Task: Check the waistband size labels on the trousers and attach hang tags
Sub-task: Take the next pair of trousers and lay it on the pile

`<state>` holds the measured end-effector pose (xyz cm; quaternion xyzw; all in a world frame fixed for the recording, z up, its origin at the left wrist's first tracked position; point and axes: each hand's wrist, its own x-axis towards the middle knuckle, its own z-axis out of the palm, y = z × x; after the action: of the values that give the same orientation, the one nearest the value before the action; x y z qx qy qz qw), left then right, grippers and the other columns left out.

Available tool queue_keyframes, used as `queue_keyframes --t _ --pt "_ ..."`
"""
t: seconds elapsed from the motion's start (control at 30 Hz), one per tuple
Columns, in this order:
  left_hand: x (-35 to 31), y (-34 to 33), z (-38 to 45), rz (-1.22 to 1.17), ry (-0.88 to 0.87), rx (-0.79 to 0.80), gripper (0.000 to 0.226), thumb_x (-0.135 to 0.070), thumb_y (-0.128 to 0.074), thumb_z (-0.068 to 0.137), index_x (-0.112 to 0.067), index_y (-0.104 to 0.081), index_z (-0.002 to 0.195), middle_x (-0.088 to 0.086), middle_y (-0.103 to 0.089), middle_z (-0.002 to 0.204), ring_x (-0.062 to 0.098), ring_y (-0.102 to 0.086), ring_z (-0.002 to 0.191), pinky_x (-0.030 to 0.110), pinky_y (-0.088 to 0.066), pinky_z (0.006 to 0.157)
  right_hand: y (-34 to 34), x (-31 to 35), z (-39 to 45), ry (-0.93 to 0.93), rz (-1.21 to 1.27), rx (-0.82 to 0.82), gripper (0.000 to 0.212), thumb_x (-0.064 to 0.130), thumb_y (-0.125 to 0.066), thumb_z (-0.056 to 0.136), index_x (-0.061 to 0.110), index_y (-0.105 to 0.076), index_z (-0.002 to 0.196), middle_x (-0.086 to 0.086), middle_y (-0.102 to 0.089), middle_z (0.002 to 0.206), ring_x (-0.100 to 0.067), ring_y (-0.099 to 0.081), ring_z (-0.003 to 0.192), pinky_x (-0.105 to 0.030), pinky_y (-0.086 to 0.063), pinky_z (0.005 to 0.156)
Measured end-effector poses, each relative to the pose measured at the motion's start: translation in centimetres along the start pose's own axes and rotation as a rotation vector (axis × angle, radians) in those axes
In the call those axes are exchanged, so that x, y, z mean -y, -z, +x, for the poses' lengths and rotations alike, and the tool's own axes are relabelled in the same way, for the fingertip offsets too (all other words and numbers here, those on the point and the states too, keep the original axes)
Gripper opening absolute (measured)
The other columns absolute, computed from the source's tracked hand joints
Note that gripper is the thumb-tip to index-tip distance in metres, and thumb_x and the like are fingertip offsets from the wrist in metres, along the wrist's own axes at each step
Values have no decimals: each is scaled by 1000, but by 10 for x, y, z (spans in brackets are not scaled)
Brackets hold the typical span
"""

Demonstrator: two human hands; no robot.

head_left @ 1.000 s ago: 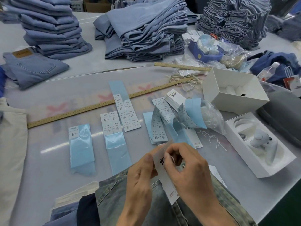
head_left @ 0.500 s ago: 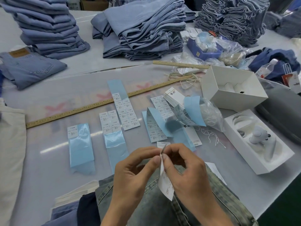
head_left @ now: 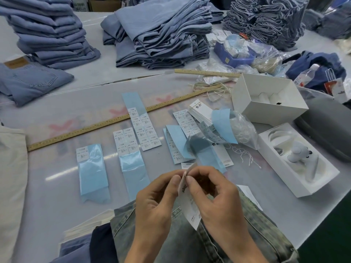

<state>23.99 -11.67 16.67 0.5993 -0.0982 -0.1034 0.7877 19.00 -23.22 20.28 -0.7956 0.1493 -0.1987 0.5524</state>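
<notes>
A white hang tag (head_left: 190, 207) with black lettering hangs upright between my two hands above washed grey-green jeans (head_left: 190, 242) at the table's near edge. My left hand (head_left: 155, 202) pinches the tag's top edge from the left. From the right, the fingertips of my right hand (head_left: 218, 198) pinch the same top edge. Sheets of small white size stickers on blue backing (head_left: 144, 130) lie in rows beyond my hands. A stack of white hang tags (head_left: 201, 111) lies further right, and loose white strings (head_left: 245, 154) lie nearby.
A long wooden ruler (head_left: 114, 120) crosses the table diagonally. Two open white boxes (head_left: 266, 103) stand at the right, one holding a white device (head_left: 298, 154). Stacks of folded blue jeans (head_left: 161, 33) fill the back. Beige cloth (head_left: 11, 177) lies at the left edge.
The tag has turned edge-on and upright between my fingers. Both hands shifted slightly lower and closer together at its top.
</notes>
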Motion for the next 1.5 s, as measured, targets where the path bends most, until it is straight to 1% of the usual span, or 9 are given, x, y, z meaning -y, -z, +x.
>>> queue_keyframes --t 0.27,0.47,0.63,0.8,1.0,1.17,1.33,1.4,1.5 --pt "2 0 0 -79 54 39 29 -43 -64 92 -24 -80 107 8 -78 105 27 -74 99 29 -60 81 3 4 -1 124 -179 -73 16 10 -76 89 25 -71 90 13 -65 82 -11 -62 71 -14 -46 64" --pt "1 0 -1 -91 41 53 32 -46 -59 96 -25 -80 109 7 -78 107 25 -74 99 29 -59 80 7 6 -3 203 -336 -80 17 9 -79 86 23 -69 88 12 -62 83 -16 -57 63 -26 -49 57" --pt "-1 0 -1 -83 31 57 30 -42 -58 97 -25 -80 109 6 -78 107 25 -74 100 27 -59 80 8 7 -3 217 -420 -72 17 11 -80 85 23 -68 86 15 -60 83 -9 -51 60 -17 -45 57" --pt "-1 1 -1 -57 28 87 28 -39 -64 94 -21 -79 109 7 -78 109 29 -73 107 45 -59 91 9 10 -2 191 -446 -84 17 14 -80 84 25 -68 84 19 -55 79 -3 -51 65 -10 -40 61" --pt "-9 12 8 -133 89 176 21 -26 -81 81 -13 -79 98 14 -78 100 31 -75 94 31 -60 78 11 13 -1 235 -408 -15 13 17 -77 88 26 -69 88 26 -50 81 2 -53 68 -4 -34 62" --pt "-17 17 8 76 -99 109 10 -32 -78 82 -26 -75 89 3 -78 98 21 -75 93 29 -61 77 13 5 -6 172 -288 30 8 25 -69 93 28 -69 100 14 -63 92 -8 -63 80 -18 -49 66" --pt "-45 13 6 602 -633 39 3 -22 -65 98 -24 -67 98 -15 -67 94 10 -67 83 19 -53 66 25 11 -5 182 -197 -141 28 26 -57 99 23 -63 126 9 -55 141 -17 -49 137 -33 -43 110" --pt "-62 6 9 691 -746 47 3 -22 -65 99 -21 -68 98 -11 -65 96 12 -64 84 27 -52 61 33 22 0 261 -161 -134 30 26 -58 101 19 -62 130 5 -54 143 -22 -47 140 -37 -43 111" --pt "-82 -8 17 705 -765 86 4 -19 -68 96 -17 -71 95 -9 -64 95 13 -60 82 32 -51 59 37 35 9 430 -270 -28 33 24 -62 98 15 -64 129 3 -61 136 -22 -55 132 -27 -44 107"
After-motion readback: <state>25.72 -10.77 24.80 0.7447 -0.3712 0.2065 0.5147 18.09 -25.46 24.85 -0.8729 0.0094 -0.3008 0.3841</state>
